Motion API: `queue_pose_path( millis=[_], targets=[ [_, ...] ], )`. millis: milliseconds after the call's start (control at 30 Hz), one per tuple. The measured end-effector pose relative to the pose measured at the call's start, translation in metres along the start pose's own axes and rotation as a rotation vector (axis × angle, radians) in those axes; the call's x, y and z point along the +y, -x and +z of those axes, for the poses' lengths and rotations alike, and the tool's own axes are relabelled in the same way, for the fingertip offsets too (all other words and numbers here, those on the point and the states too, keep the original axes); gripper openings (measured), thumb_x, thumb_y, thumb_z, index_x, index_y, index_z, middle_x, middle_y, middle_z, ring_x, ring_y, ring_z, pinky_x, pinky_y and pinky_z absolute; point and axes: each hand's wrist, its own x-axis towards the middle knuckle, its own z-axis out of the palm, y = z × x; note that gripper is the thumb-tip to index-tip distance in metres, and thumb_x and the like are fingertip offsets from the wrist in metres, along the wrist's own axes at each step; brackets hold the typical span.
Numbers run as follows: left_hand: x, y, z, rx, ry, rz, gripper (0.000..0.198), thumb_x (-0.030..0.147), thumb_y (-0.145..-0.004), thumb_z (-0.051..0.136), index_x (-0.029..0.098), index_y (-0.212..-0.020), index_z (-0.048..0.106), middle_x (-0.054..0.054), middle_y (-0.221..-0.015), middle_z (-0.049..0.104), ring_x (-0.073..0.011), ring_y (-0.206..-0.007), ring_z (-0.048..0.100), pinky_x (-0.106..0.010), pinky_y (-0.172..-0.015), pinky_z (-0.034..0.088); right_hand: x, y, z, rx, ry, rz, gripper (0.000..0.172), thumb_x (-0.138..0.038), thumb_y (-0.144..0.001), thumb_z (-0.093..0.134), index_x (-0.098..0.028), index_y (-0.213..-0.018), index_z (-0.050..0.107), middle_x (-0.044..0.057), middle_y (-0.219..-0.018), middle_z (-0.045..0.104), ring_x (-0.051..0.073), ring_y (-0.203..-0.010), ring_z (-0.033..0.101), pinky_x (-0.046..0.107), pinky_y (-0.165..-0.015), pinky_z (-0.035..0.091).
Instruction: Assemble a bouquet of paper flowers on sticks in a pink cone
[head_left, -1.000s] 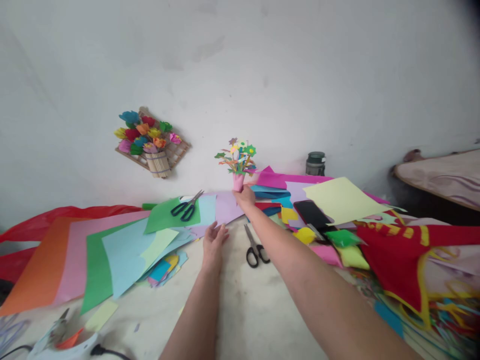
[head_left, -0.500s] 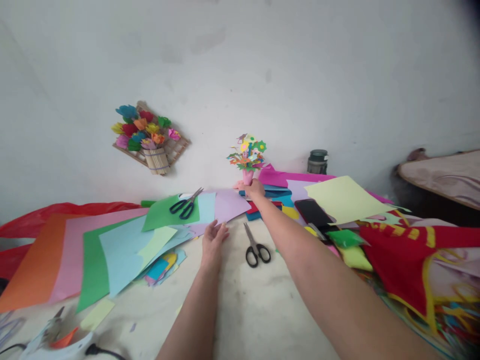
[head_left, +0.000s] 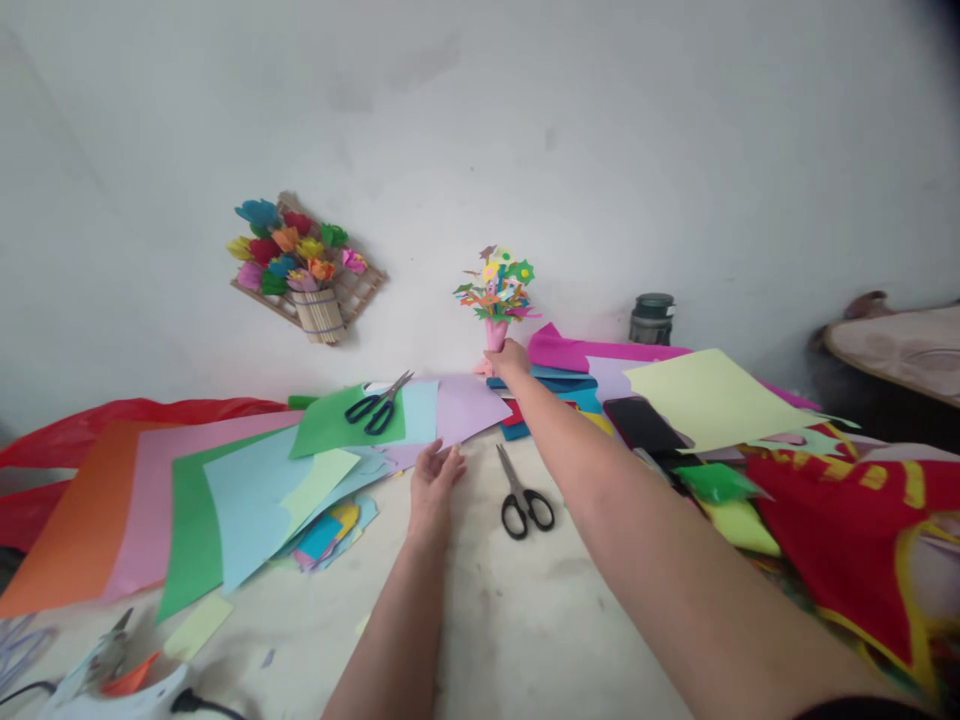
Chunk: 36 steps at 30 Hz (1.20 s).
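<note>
At the back of the table, my right hand [head_left: 510,358] is closed round the pink base of a small bouquet of colourful paper flowers [head_left: 499,285]. My left hand [head_left: 435,475] hangs over the front edge of a lilac sheet [head_left: 466,405], fingers apart and nothing in them. Black-handled scissors [head_left: 519,495] lie on the pale tabletop between my forearms. A second pair of scissors [head_left: 379,403] rests on a green sheet [head_left: 319,425] to the left.
Large coloured sheets [head_left: 255,490] spread over the left side. A glue gun [head_left: 105,655] is at the front left. On the right are a phone [head_left: 645,425], a yellow sheet [head_left: 712,400], a jar [head_left: 652,320] and red cloth [head_left: 832,530]. Flowers in a basket [head_left: 319,312] hang on the wall.
My right hand has lifted the paper bouquet slightly upward. My left hand has barely moved. The view has shifted a little.
</note>
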Motion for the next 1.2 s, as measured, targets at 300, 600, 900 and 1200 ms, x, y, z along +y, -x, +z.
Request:
queue_pose_path(
  millis=[300, 600, 900, 1200],
  targets=[
    [0.0, 0.003, 0.0, -0.001, -0.019, -0.001, 0.063, 0.042, -0.059, 0.077, 0.013, -0.108, 0.051, -0.009, -0.097, 0.064, -0.0155, -0.078, 0.063, -0.034, -0.076, 0.049, 0.008, -0.005, 0.025, -0.058, 0.013, -0.006, 0.035, -0.035, -0.077, 0.06, -0.014, -0.104, 0.062, 0.013, -0.107, 0.067, 0.024, -0.102, 0.062, 0.029, -0.079, 0.047],
    [0.0, 0.002, 0.0, 0.002, -0.022, -0.001, 0.062, 0.041, -0.059, 0.077, 0.013, -0.107, 0.05, -0.009, -0.096, 0.063, -0.0149, -0.077, 0.062, -0.034, -0.077, 0.05, 0.009, -0.009, 0.036, -0.092, 0.001, -0.022, 0.038, -0.037, -0.078, 0.06, -0.013, -0.108, 0.061, 0.014, -0.109, 0.067, 0.022, -0.102, 0.062, 0.026, -0.079, 0.047],
    [0.003, 0.004, 0.0, 0.005, -0.03, 0.004, 0.064, 0.042, -0.058, 0.078, 0.012, -0.108, 0.051, -0.011, -0.096, 0.064, -0.0153, -0.077, 0.063, -0.032, -0.073, 0.051, 0.003, -0.011, 0.034, -0.153, 0.03, 0.01, 0.032, -0.03, -0.075, 0.064, -0.012, -0.102, 0.064, 0.016, -0.107, 0.067, 0.025, -0.102, 0.063, 0.027, -0.076, 0.048],
    [0.002, 0.003, -0.001, -0.004, -0.021, -0.001, 0.063, 0.041, -0.059, 0.078, 0.013, -0.108, 0.052, -0.01, -0.095, 0.065, -0.0156, -0.077, 0.064, -0.032, -0.074, 0.051, 0.003, -0.01, 0.037, -0.195, 0.02, -0.038, 0.036, -0.033, -0.073, 0.066, -0.016, -0.105, 0.063, 0.012, -0.111, 0.066, 0.022, -0.103, 0.062, 0.027, -0.08, 0.046]
  ],
)
